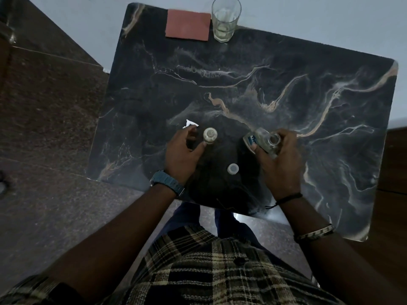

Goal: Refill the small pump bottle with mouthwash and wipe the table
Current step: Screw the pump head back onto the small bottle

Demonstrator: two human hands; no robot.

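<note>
Right hand (279, 159) grips uncapped clear mouthwash bottle (263, 139), likely slippery; left hand (184, 150) fingers curl beside small clear pump bottle (210, 135), light, tippable.

Dim, underexposed indoor shot, bluish cast; dark marble table (242, 84) shows faint sheen only; soft shadow pools at its near edge between the arms; wide-angle bending skews table edges and floor lines; plaid shirt (209, 271) grainy; no hard glare.
</note>
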